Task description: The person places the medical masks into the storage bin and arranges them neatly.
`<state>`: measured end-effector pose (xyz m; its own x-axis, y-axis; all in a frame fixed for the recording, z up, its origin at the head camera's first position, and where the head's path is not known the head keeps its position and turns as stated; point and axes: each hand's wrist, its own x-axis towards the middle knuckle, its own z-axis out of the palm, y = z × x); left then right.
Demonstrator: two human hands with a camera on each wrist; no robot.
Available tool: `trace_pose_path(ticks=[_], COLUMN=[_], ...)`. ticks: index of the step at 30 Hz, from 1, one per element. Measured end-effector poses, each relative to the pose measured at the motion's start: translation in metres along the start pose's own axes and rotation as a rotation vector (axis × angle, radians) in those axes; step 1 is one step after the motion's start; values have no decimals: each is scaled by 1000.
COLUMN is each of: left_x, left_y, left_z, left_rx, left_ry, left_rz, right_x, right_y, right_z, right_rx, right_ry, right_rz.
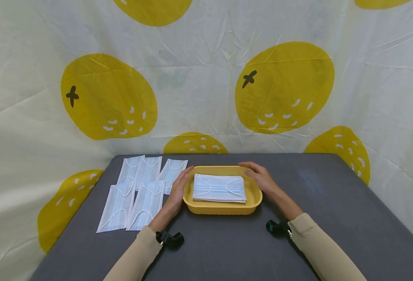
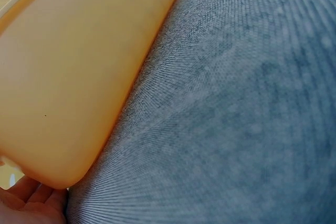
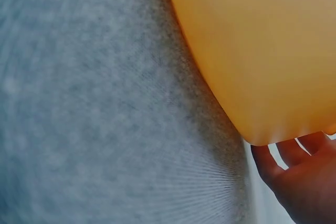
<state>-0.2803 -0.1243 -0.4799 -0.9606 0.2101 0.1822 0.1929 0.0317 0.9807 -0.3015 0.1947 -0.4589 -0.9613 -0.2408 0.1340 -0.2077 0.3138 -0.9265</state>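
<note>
A yellow oblong plastic basket [image 1: 224, 210] sits on the dark table between the two hands. Inside it lies a stack of pale blue face masks [image 1: 219, 189] with white ear loops. At the basket's left end, the left hand [image 1: 176, 192] holds the side, its fingertips up by the far corner. The right hand [image 1: 262, 180] grips the other end, thumb at the rim and fingers behind the far corner. Both wrist views show the basket wall [image 2: 79, 77] close up, with fingers [image 3: 294, 153] against its end.
Several face masks [image 1: 116, 207] lie spread flat in two rows on the table's left side, some overlapping. The dark cloth-covered table [image 1: 224, 249] ends at a white curtain [image 1: 199, 93] printed with yellow fruit. Black cameras [image 1: 171, 239] are strapped to the wrists.
</note>
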Motion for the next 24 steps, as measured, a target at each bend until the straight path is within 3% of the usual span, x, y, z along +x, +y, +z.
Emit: trace_pose_path(ticks=[4, 7, 14, 24], left_x=[-5, -9, 2, 3], left_y=[13, 22, -1, -4], left_z=[0, 1, 0, 2], left_rx=[-36, -15, 6, 21], left_ry=[-25, -27, 6, 57], left_rz=[9, 4, 5, 17], right_x=[0, 0, 0, -1], right_y=[1, 0, -1, -1], right_z=[2, 2, 1, 3], right_rx=[49, 75, 99, 133], right_ry=[-20, -27, -5, 9], right_rz=[4, 28, 71, 95])
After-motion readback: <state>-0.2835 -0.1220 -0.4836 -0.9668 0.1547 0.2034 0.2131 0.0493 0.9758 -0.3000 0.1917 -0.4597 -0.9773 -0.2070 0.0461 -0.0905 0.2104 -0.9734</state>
